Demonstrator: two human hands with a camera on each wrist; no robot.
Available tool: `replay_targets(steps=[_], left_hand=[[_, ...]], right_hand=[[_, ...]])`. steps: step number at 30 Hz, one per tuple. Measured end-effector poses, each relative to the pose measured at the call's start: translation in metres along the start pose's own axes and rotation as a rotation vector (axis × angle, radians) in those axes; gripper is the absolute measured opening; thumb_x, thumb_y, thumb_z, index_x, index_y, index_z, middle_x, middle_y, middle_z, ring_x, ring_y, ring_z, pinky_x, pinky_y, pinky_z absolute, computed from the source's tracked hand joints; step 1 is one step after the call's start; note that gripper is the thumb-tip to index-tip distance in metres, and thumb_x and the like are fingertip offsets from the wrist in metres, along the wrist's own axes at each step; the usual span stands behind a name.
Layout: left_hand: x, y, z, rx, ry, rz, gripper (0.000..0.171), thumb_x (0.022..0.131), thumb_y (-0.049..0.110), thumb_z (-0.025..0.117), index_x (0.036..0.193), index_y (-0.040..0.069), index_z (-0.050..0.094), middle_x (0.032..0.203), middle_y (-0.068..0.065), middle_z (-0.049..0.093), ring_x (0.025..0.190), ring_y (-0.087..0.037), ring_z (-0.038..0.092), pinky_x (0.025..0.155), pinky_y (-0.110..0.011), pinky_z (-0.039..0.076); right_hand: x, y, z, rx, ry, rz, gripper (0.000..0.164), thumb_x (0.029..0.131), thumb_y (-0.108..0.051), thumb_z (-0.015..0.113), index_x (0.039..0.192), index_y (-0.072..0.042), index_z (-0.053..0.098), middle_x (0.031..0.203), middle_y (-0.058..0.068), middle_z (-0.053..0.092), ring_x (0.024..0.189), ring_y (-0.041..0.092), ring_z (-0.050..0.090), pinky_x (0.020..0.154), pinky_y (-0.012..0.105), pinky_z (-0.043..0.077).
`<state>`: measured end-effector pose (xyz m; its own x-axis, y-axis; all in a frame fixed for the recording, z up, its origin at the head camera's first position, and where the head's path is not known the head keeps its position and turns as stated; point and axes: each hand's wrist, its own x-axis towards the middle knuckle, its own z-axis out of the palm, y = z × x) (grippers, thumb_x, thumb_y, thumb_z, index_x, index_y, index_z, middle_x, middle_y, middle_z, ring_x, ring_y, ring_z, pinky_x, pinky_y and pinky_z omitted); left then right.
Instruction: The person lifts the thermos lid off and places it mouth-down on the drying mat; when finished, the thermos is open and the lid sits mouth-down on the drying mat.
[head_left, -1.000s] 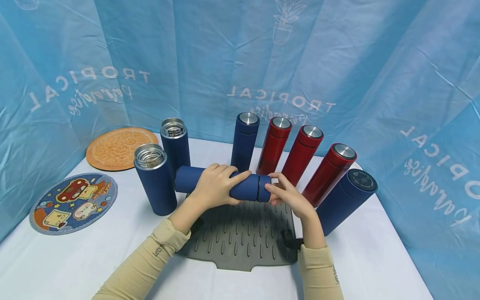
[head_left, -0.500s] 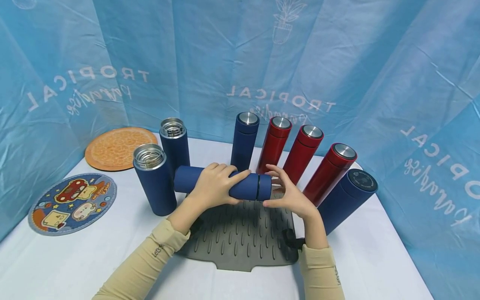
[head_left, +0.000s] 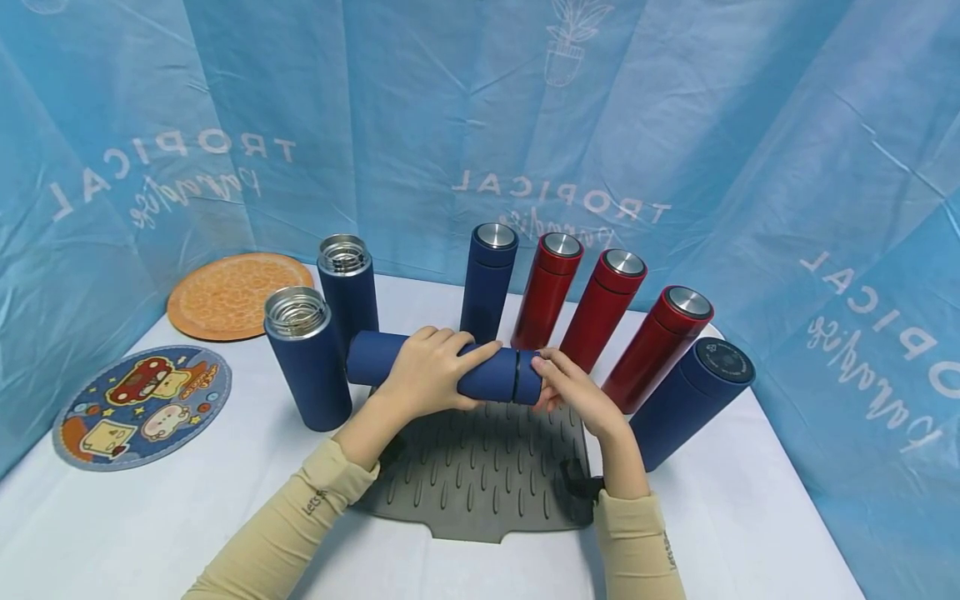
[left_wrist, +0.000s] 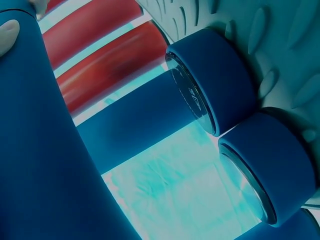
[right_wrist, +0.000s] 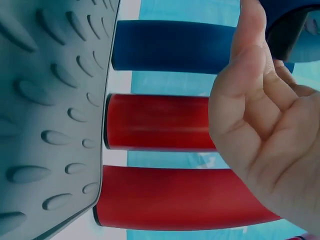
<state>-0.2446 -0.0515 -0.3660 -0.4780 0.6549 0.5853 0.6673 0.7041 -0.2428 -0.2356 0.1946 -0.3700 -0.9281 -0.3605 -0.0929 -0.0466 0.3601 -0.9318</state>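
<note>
Here's the blue bottle held sideways over the mat, long axis running left to right, left hand with fingers round its body, right hand with fingers gripping the nearer, lid end.

The head camera looks forward and down over the table. The wrist cameras sit close: the left one shows a blue bottle big at frame left, the right one the right hand at frame right. All three see red bottles and the gray mat.
</note>
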Motion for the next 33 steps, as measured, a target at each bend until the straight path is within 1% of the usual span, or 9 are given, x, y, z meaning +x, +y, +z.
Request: replay_targets(steps=[6,11,13,15,19,22,24,26,33], left_hand=[[-0.0011,-0.0002,0.0006,0.003,-0.021,-0.008,0.081,0.058,0.062,0.076,0.126,0.025,0.056,0.101,-0.007,0.066,0.084,-0.024,0.063,0.078,-0.038,0.050],[-0.0020,0.0003,-0.0001,0.005,-0.028,-0.011,0.081,0.057,0.062,0.076,0.126,0.025,0.056,0.101,-0.007,0.065,0.085,-0.024,0.063,0.079,-0.038,0.050],[-0.0022,0.0006,-0.0007,0.000,-0.027,-0.013,0.081,0.056,0.061,0.077,0.126,0.025,0.056,0.101,-0.007,0.065,0.084,-0.025,0.063,0.079,-0.038,0.050],[-0.0020,0.0008,-0.0013,-0.005,-0.023,-0.012,0.082,0.056,0.061,0.078,0.126,0.025,0.057,0.100,-0.007,0.065,0.084,-0.025,0.063,0.078,-0.039,0.050],[-0.0013,0.0013,-0.0020,-0.011,-0.010,-0.009,0.082,0.055,0.060,0.078,0.125,0.025,0.057,0.099,-0.007,0.066,0.083,-0.025,0.063,0.078,-0.038,0.050],[-0.0007,0.0018,-0.0012,-0.011,-0.001,-0.005,0.082,0.054,0.060,0.079,0.125,0.025,0.057,0.099,-0.007,0.066,0.082,-0.024,0.063,0.077,-0.038,0.050],[-0.0008,0.0020,-0.0005,-0.011,0.001,-0.003,0.083,0.054,0.060,0.079,0.125,0.025,0.057,0.099,-0.007,0.066,0.082,-0.024,0.063,0.077,-0.038,0.050],[-0.0009,0.0023,0.0001,-0.008,-0.002,-0.002,0.082,0.054,0.060,0.079,0.125,0.025,0.057,0.099,-0.007,0.066,0.082,-0.024,0.063,0.077,-0.038,0.050],[-0.0013,0.0028,-0.0009,-0.005,-0.025,-0.009,0.083,0.056,0.063,0.077,0.126,0.024,0.056,0.100,-0.006,0.065,0.084,-0.024,0.063,0.078,-0.037,0.050]], right_hand=[[-0.0032,0.0027,-0.0031,-0.029,-0.045,-0.100,0.060,0.085,-0.023,0.061,0.137,-0.016,0.033,0.112,0.018,0.050,0.094,0.030,0.054,0.079,0.041,0.047],[-0.0019,0.0050,-0.0033,-0.070,-0.041,-0.180,0.083,0.073,-0.016,0.074,0.141,-0.023,0.028,0.132,0.012,0.037,0.113,0.033,0.045,0.090,0.052,0.042],[-0.0018,0.0048,-0.0032,-0.066,-0.047,-0.185,0.087,0.073,-0.016,0.074,0.143,-0.025,0.024,0.137,0.012,0.033,0.116,0.035,0.043,0.091,0.054,0.041],[-0.0026,0.0029,-0.0029,-0.038,-0.058,-0.155,0.081,0.080,-0.021,0.067,0.145,-0.026,0.019,0.139,0.014,0.029,0.118,0.036,0.041,0.090,0.055,0.042],[-0.0024,-0.0015,-0.0007,-0.002,-0.053,-0.030,0.057,0.094,-0.044,0.038,0.144,-0.021,0.022,0.126,0.022,0.044,0.102,0.034,0.055,0.081,0.045,0.049],[-0.0004,-0.0028,0.0021,0.002,-0.041,0.059,0.066,0.094,-0.057,0.022,0.133,-0.007,0.041,0.092,0.018,0.064,0.076,0.026,0.065,0.070,0.037,0.050],[0.0005,-0.0030,0.0034,0.008,-0.045,0.081,0.068,0.095,-0.057,0.020,0.124,-0.001,0.045,0.076,0.015,0.066,0.066,0.021,0.065,0.066,0.035,0.050],[0.0007,-0.0031,0.0044,0.018,-0.048,0.092,0.065,0.095,-0.055,0.024,0.120,0.001,0.045,0.070,0.009,0.065,0.062,0.018,0.065,0.064,0.034,0.050],[-0.0014,-0.0022,0.0020,0.029,-0.061,0.068,0.050,0.095,-0.044,0.038,0.130,-0.009,0.034,0.081,0.018,0.063,0.064,0.019,0.063,0.059,0.029,0.048]])
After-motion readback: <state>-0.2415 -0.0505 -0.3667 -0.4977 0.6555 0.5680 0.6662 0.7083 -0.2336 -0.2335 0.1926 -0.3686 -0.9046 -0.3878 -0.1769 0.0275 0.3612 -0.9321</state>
